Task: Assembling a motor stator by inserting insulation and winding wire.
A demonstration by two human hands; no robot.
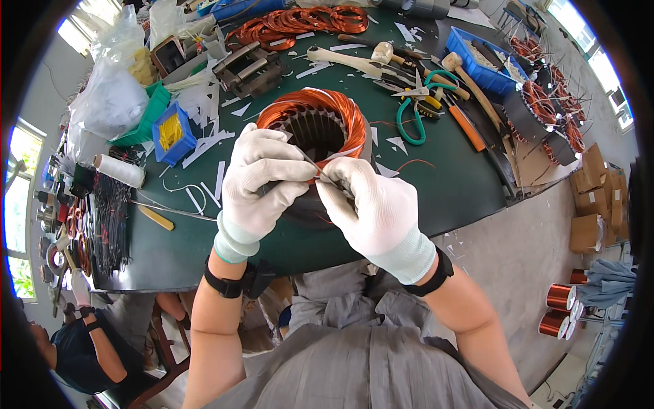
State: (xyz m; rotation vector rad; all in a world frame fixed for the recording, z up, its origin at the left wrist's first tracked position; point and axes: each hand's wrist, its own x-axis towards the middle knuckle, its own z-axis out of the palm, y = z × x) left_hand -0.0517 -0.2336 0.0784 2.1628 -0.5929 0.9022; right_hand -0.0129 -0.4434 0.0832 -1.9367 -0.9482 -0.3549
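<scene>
A motor stator (306, 126) stands on the green table in front of me, with bundled copper windings (351, 116) around its slotted bore. At its near rim, my left hand (262, 167), in a white knit glove, is closed with its fingertips pinching a thin dark strand (310, 162). My right hand (375, 208), gloved the same way, pinches that strand close to the left fingertips. Both hands hide the near side of the stator. What the strand is made of is too small to make out.
Scissors with teal handles (411, 121), mallets, pliers and an orange-handled tool (466, 128) lie at right. A blue box of yellow strips (170, 134) and a white thread spool (119, 171) sit left. Copper coils (300, 26) lie behind. A co-worker (88, 341) is at lower left.
</scene>
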